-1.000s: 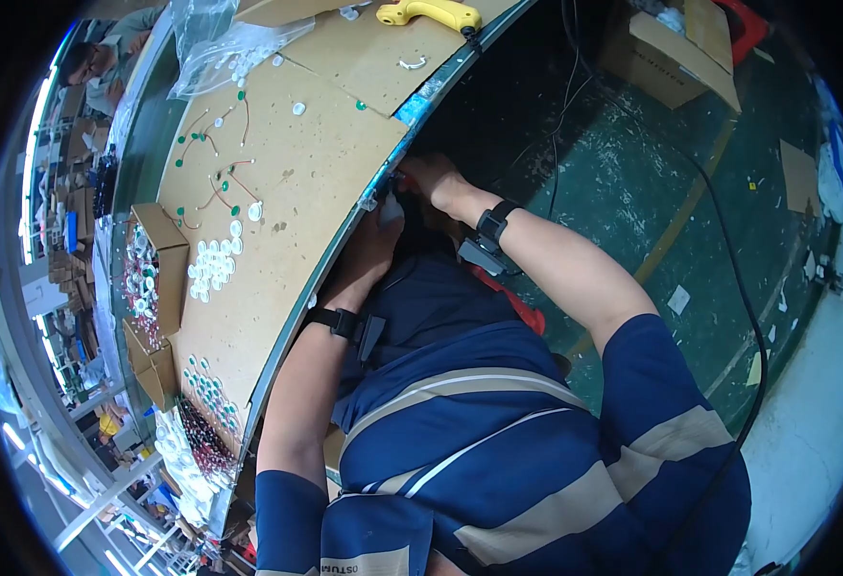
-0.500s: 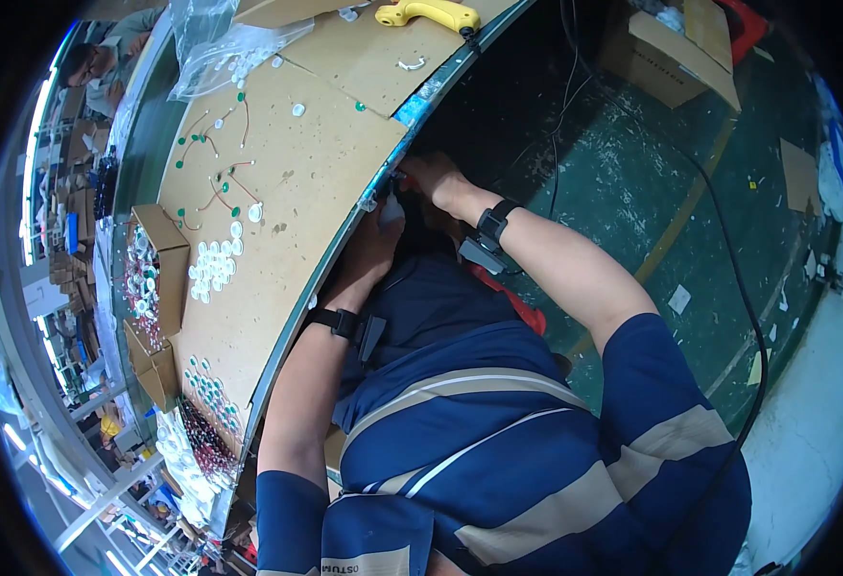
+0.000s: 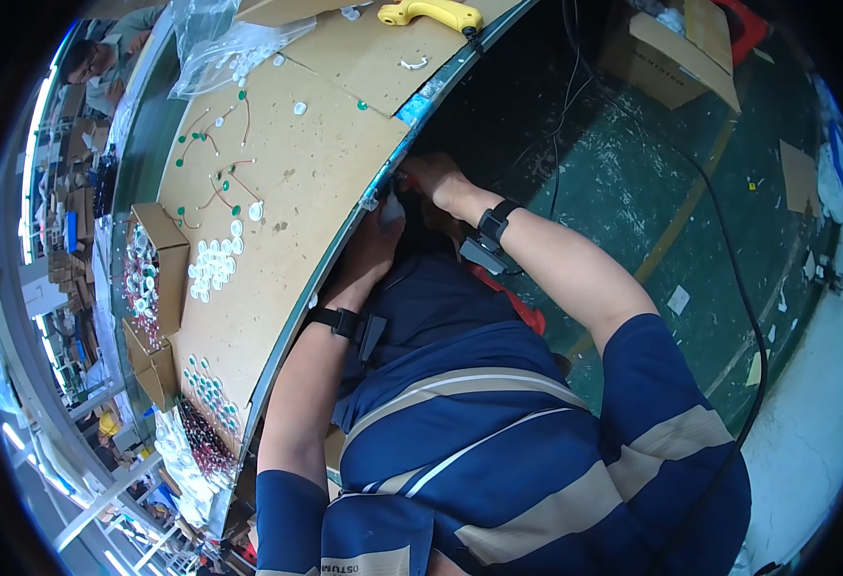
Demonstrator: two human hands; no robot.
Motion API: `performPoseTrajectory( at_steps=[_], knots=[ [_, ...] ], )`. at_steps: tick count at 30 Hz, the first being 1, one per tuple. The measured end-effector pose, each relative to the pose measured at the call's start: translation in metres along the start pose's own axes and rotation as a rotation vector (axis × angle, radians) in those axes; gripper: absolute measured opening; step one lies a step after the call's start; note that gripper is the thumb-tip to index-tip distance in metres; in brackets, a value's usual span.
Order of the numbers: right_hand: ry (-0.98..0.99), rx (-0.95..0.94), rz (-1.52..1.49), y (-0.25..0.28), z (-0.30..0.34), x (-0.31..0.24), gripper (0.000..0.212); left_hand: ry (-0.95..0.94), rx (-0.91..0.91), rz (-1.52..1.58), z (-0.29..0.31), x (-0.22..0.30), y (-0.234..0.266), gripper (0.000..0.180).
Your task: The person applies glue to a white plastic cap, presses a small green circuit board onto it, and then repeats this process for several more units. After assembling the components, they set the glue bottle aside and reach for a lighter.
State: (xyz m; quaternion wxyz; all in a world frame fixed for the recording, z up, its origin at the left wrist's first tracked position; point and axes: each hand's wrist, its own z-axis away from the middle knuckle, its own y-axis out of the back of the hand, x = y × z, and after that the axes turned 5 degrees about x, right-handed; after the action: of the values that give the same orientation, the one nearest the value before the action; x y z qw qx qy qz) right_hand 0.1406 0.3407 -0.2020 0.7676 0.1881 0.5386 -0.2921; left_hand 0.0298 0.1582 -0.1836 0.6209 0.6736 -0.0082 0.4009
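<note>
Both of my hands are at the near edge of the brown-topped workbench (image 3: pixel 277 278), low beside its rim. My left hand (image 3: pixel 371 252) is curled, with a small whitish piece (image 3: pixel 392 209) showing at its fingers. Just right of it and farther away, my right hand (image 3: pixel 437 180) has its fingers bent inward. A bit of red (image 3: pixel 408 181) shows at its fingertips. Shadow and the hands themselves hide what is gripped. On the bench, left of my hands, lie a cluster of white round discs (image 3: pixel 214 267) and several small green discs with thin red wires (image 3: pixel 229 182).
A yellow handled tool (image 3: pixel 431 14) and a clear plastic bag (image 3: pixel 225 58) lie at the bench's far end. Small cardboard boxes (image 3: pixel 174 259) of wired parts line its left side. A black cable (image 3: pixel 733 259) hangs at right, near a carton (image 3: pixel 671 62) on the green floor.
</note>
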Motion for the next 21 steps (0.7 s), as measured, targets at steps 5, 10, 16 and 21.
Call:
performPoseTrajectory(
  at_steps=[5, 10, 16, 21],
  knots=[
    [0.019, 0.002, 0.01, 0.0, 0.004, -0.007, 0.058, -0.02, 0.012, -0.009, 0.001, -0.003, 0.0, 0.044],
    [-0.011, -0.01, 0.016, 0.001, 0.003, -0.007, 0.059, 0.016, -0.005, 0.016, 0.0, -0.001, 0.001, 0.044],
    [0.01, 0.02, -0.049, -0.003, 0.0, 0.001, 0.062, -0.016, 0.009, 0.001, -0.001, 0.003, 0.002, 0.044],
    [0.004, 0.021, -0.036, -0.002, 0.002, -0.001, 0.06, -0.03, 0.033, 0.0, 0.0, 0.005, 0.001, 0.044]
  ],
)
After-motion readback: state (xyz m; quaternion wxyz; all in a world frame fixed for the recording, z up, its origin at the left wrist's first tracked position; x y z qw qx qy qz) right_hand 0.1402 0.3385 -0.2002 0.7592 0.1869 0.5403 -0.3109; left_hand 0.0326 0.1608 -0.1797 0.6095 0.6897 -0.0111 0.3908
